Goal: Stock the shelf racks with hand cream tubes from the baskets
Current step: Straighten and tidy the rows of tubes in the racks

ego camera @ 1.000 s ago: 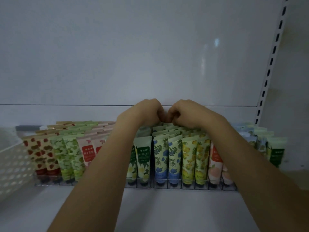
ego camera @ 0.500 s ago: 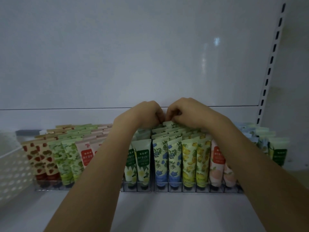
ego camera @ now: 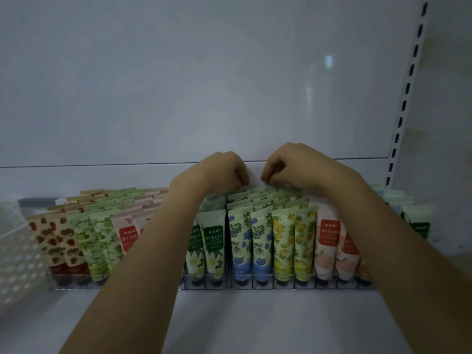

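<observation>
Head view: both grips hovered at far end of clear plastic divided shelf rack point(ego camera: 263, 286), over back rows of blue-flowered pale-green hand cream tubes point(ego camera: 241, 241). Left grip point(ego camera: 224, 172) was curled; contents hidden, cannot tell. Right grip point(ego camera: 293, 167) was curled, fingertips on farthest tube's top crimp; pinch or touch, cannot tell. Tubes stood upright, caps down, directly beneath right grip, which was nearer. White perforated plastic basket point(ego camera: 15, 251) sat well apart at left.
</observation>
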A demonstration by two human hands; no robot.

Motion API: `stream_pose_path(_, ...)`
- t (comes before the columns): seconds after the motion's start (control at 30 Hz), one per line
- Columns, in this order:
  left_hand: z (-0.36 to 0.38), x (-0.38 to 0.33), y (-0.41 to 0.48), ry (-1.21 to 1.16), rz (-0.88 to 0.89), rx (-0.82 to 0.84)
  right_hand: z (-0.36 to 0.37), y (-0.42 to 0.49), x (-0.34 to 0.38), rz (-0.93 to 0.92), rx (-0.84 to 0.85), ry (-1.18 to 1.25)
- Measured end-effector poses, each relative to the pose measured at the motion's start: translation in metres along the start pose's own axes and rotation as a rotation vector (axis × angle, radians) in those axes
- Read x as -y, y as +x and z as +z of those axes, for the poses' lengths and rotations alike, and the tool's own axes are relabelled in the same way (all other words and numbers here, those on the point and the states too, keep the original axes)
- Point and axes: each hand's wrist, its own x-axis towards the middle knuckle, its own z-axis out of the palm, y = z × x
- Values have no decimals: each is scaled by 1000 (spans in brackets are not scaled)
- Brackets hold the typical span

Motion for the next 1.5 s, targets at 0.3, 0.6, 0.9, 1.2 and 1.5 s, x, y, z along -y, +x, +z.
stream_pose_path(0.3,3,-9,2,39,62,10,7,0,2,27,12,-116)
stream_pose_path(0.6,3,-9,4,54,61,35,5,-2,4,-16,40,-133)
stream_pose_path(0.9,2,-8,4,73,57,40,-8,-2,-6,4,2,-21)
stream_pose_path(1.2,12,-21,8,56,139,-65,-13,-8,-20,113,98,-84)
stream_pose_path(1.5,24,-26,13,107,162,-64,-11,-7,-21,31,35,-111)
